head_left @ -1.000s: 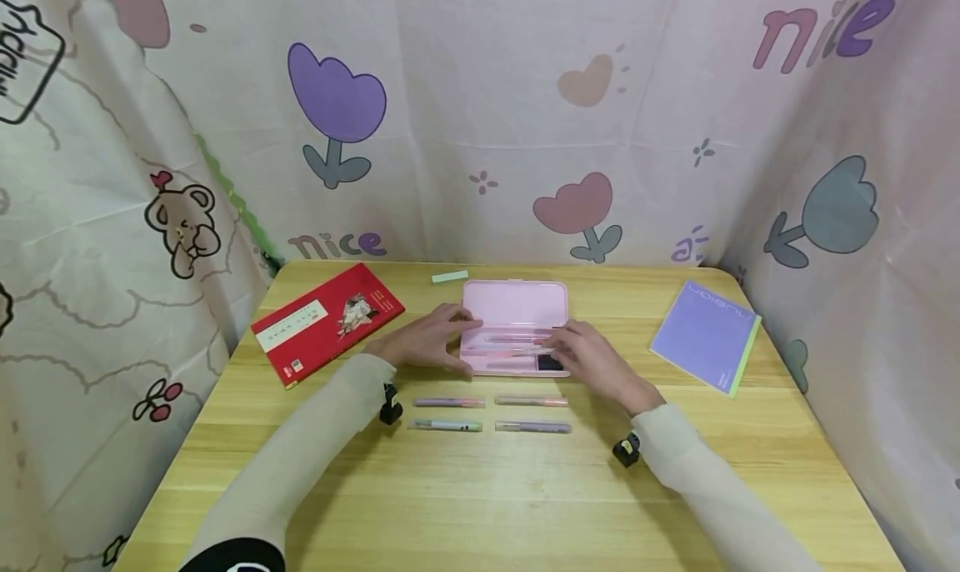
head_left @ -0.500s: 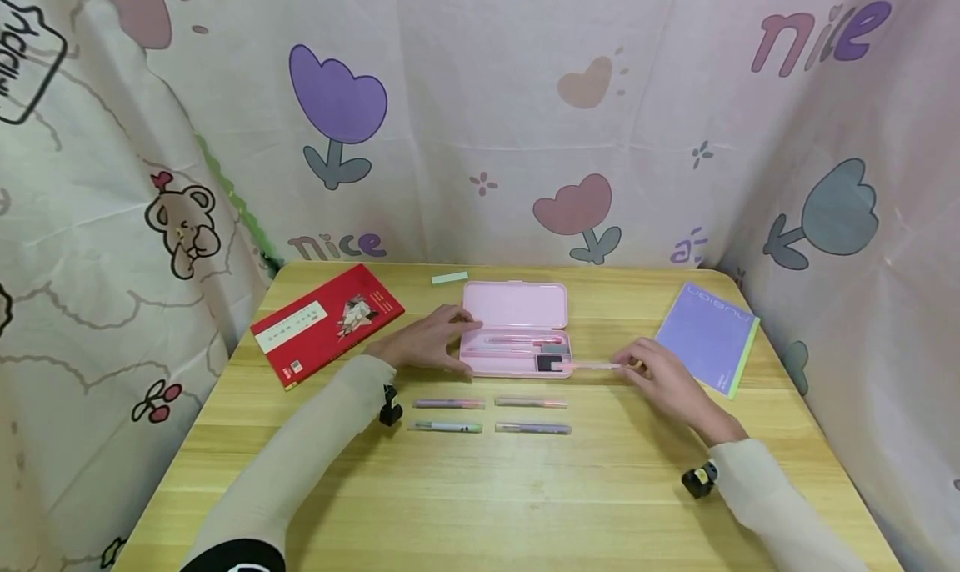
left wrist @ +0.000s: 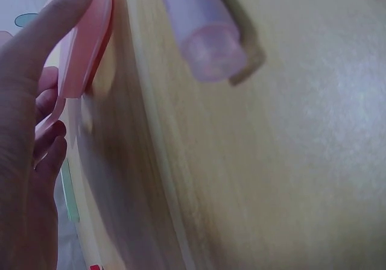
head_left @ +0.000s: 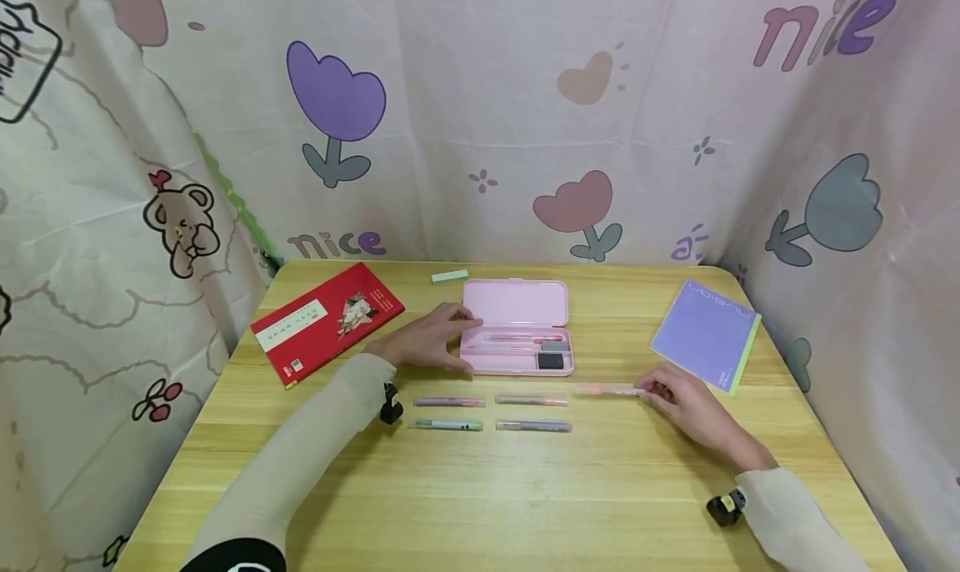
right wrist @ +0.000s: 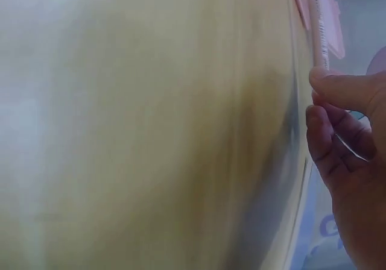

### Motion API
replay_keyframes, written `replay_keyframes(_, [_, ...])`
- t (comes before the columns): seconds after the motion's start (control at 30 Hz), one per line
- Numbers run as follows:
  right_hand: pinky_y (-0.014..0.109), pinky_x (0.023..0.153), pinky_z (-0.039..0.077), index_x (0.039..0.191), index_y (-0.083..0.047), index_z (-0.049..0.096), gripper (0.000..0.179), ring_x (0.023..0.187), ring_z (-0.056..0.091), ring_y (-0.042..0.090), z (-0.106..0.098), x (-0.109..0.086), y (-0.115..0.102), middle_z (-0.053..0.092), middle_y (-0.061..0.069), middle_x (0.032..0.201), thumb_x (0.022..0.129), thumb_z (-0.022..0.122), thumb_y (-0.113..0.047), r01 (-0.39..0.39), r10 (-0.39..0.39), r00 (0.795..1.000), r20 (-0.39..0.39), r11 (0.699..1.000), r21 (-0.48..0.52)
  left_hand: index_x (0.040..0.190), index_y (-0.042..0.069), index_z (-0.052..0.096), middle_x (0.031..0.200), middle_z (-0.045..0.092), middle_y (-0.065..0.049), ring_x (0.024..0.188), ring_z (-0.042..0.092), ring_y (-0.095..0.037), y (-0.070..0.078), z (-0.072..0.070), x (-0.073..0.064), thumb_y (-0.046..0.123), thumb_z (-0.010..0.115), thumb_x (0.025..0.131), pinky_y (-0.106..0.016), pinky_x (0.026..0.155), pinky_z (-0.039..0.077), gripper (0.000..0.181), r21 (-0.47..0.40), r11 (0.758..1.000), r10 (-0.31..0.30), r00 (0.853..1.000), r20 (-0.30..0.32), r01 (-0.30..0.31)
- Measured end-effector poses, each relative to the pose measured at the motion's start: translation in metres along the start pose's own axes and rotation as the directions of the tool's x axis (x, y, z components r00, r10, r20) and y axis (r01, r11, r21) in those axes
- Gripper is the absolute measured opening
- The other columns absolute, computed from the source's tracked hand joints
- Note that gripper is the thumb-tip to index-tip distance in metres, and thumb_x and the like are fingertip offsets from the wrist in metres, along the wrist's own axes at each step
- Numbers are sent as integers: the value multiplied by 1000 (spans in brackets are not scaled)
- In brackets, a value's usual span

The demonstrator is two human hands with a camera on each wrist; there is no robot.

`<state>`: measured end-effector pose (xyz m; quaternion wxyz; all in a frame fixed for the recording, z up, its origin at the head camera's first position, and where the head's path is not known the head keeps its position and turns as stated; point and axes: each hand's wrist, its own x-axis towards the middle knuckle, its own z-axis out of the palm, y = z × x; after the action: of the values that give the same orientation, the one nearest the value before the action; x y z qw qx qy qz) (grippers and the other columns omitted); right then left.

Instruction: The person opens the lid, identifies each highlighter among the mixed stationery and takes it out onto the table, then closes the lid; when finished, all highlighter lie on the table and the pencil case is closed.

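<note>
A pink pencil case lies with its lid raised at the middle back of the table. My left hand grips its left end; in the left wrist view the thumb lies along the front side, the other fingers around the lid. Inside are slim pink pens, a grey block and a black block. Right of the case, my right hand pinches one end of a pinkish-orange pen, which points left toward the case. In the right wrist view thumb and fingertips meet on this pen.
Several pens lie in two rows before the case, among them a purple pen and a green-and-white pen. A red book is at the left, a purple notebook at the right. A pale green strip lies behind.
My right hand has drawn the pinkish-orange pen out of the case, rightward and then toward the near side. The black block now shows fully. The left hand stays on the case.
</note>
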<state>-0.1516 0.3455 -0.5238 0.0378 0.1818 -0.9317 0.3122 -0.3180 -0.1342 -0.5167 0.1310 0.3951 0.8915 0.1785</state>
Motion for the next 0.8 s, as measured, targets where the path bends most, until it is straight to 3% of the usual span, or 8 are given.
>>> replay_keyframes(0.27, [23, 66, 47, 112, -17, 77, 15, 79, 51, 2, -1, -8, 4, 65, -8, 95, 102, 76, -6, -71, 70, 997, 45, 997, 15, 167, 20, 47, 163, 43, -8, 150, 40, -27, 0, -1, 0, 70, 85, 84, -52, 128, 42, 104, 9, 1000, 1, 1000, -5, -1])
replay_keyframes(0.8, [22, 66, 46, 114, -14, 77, 16, 79, 50, 1, -2, -6, 3, 66, -5, 101, 102, 75, -3, -67, 65, 996, 60, 998, 23, 166, 19, 48, 162, 43, -9, 150, 39, -29, 2, -1, 1, 70, 84, 84, -54, 128, 41, 103, -11, 1000, -5, 1000, 2, 5])
